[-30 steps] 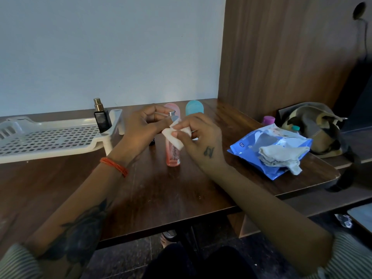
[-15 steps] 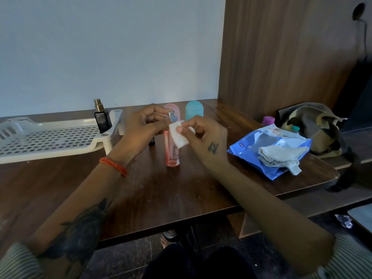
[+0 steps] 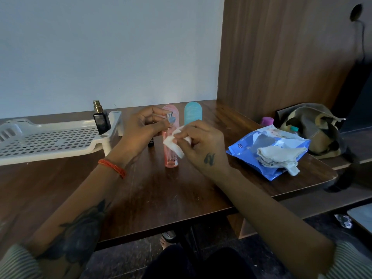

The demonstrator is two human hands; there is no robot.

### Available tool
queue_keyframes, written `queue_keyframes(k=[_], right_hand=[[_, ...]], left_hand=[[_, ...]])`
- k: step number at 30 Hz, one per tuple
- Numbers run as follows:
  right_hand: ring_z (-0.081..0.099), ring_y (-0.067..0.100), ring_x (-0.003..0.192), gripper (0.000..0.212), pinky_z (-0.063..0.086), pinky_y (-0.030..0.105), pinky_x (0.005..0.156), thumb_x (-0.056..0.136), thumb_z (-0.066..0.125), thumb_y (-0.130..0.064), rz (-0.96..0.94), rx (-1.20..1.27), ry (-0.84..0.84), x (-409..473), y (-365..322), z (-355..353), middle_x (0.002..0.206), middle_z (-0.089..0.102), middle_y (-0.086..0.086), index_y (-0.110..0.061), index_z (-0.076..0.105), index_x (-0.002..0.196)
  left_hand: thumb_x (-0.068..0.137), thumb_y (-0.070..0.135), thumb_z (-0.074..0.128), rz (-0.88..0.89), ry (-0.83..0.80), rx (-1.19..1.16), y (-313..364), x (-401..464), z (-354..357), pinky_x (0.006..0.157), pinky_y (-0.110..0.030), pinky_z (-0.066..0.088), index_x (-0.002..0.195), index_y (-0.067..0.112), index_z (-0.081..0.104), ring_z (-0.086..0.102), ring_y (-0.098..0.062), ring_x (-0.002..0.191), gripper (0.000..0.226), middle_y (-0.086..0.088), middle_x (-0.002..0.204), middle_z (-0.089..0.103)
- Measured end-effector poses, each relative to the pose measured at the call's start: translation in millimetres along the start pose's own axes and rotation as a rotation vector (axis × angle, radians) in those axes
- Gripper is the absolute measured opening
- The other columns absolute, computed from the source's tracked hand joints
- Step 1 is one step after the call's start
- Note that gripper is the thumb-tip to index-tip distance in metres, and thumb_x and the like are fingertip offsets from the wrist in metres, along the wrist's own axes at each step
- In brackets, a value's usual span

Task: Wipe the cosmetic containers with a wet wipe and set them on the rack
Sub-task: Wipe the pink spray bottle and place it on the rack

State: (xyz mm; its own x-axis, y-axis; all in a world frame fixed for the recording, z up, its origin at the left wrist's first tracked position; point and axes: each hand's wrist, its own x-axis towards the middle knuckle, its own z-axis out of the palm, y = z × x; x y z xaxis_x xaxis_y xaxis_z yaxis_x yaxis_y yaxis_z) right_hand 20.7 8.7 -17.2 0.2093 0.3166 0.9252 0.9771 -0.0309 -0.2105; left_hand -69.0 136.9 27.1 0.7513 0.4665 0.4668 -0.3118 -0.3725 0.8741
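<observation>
A clear pink spray bottle (image 3: 171,158) stands upright on the wooden table (image 3: 161,194). My left hand (image 3: 138,129) pinches its silver top. My right hand (image 3: 201,146) pinches a white wet wipe (image 3: 173,143) against the bottle's side. A black perfume bottle (image 3: 101,121) with a gold sprayer stands on the right corner of the white perforated rack (image 3: 46,141) at the left. Behind my hands stand a pink rounded container (image 3: 174,113) and a blue one (image 3: 192,112). A small dark item (image 3: 151,142) is partly hidden behind my left hand.
A blue wet wipe pack (image 3: 267,152) lies at the right with crumpled used wipes (image 3: 279,156) on top. Beyond it on a lower ledge sit a purple-capped container (image 3: 267,120) and a camouflage bag (image 3: 314,129). A wooden panel rises at the right.
My right hand has slid the wipe down from near the bottle's top onto its side. The left hand stays on the cap and the bottle has not moved.
</observation>
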Motion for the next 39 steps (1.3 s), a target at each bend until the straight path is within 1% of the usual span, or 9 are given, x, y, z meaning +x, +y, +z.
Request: queue_keyframes(k=[3,6,10,15,20,26,30,36,39], right_hand=[[0.063,0.017,0.078,0.010,0.052,0.025,0.069,0.075,0.073,-0.006,-0.035,-0.047,0.086,4,-6,0,0.088,0.067,0.011,-0.005,0.072,0.085],[0.060,0.018,0.075,0.011,0.042,0.014,0.071,0.074,0.072,-0.004,-0.119,-0.045,-0.007,3,-13,4,0.091,0.065,0.016,-0.004,0.074,0.084],[0.059,0.020,0.073,0.009,0.044,0.019,0.065,0.071,0.073,-0.001,-0.145,-0.059,-0.092,-1,-14,3,0.090,0.064,0.016,-0.003,0.074,0.080],[0.055,0.014,0.084,0.014,0.044,0.015,0.077,0.076,0.071,-0.006,0.004,-0.053,0.131,3,-8,-3,0.096,0.064,0.016,-0.004,0.073,0.089],[0.055,0.015,0.090,0.035,0.043,0.017,0.082,0.069,0.076,-0.010,-0.022,-0.039,-0.056,0,-7,2,0.101,0.063,0.017,-0.002,0.069,0.102],[0.065,0.016,0.077,0.016,0.050,0.022,0.072,0.071,0.078,-0.007,0.028,-0.059,-0.145,1,-4,-8,0.085,0.071,0.007,-0.006,0.073,0.086],[0.063,0.014,0.072,0.009,0.043,0.011,0.069,0.073,0.073,-0.007,0.095,0.027,0.006,12,-7,-7,0.084,0.071,0.006,-0.006,0.073,0.082],[0.063,0.020,0.075,0.009,0.045,0.018,0.068,0.069,0.070,-0.003,-0.065,0.024,-0.187,-4,-6,0,0.084,0.067,0.011,-0.006,0.074,0.077],[0.063,0.017,0.075,0.010,0.046,0.017,0.068,0.068,0.071,-0.001,-0.065,0.026,-0.151,-5,-3,-3,0.082,0.067,0.010,-0.006,0.074,0.077]], left_hand=[[0.082,-0.001,0.062,-0.001,-0.004,-0.005,1,-1,1,0.061,-0.016,0.052,0.087,0.011,0.063,0.063,-0.006,0.063,0.013,0.006,0.064,0.069],[0.082,-0.001,0.062,0.005,-0.011,-0.024,3,-1,1,0.059,-0.017,0.051,0.086,0.013,0.063,0.062,-0.007,0.062,0.014,0.005,0.065,0.068],[0.082,0.002,0.064,-0.005,0.000,-0.011,1,-1,0,0.061,-0.020,0.050,0.091,0.007,0.063,0.060,-0.013,0.065,0.011,0.000,0.069,0.067],[0.081,-0.003,0.063,-0.026,0.007,-0.003,-1,1,-1,0.066,-0.022,0.051,0.084,0.015,0.063,0.061,-0.010,0.066,0.018,0.008,0.062,0.068],[0.082,0.000,0.062,-0.001,0.007,-0.026,3,-1,0,0.052,-0.012,0.045,0.084,0.013,0.062,0.058,0.000,0.053,0.013,0.009,0.056,0.066],[0.081,0.005,0.065,-0.011,0.035,0.004,0,0,-3,0.063,-0.016,0.054,0.085,0.015,0.063,0.065,-0.004,0.065,0.011,0.007,0.064,0.068],[0.082,0.004,0.064,0.009,0.025,0.010,3,0,-1,0.057,-0.013,0.050,0.084,0.013,0.063,0.063,-0.001,0.060,0.010,0.009,0.059,0.068],[0.081,0.003,0.064,0.012,0.040,0.027,2,0,-3,0.057,-0.012,0.049,0.083,0.016,0.063,0.064,0.000,0.061,0.013,0.009,0.062,0.067],[0.081,0.003,0.065,0.028,0.028,0.048,2,1,-2,0.057,-0.012,0.049,0.082,0.016,0.062,0.063,0.001,0.061,0.013,0.012,0.058,0.067]])
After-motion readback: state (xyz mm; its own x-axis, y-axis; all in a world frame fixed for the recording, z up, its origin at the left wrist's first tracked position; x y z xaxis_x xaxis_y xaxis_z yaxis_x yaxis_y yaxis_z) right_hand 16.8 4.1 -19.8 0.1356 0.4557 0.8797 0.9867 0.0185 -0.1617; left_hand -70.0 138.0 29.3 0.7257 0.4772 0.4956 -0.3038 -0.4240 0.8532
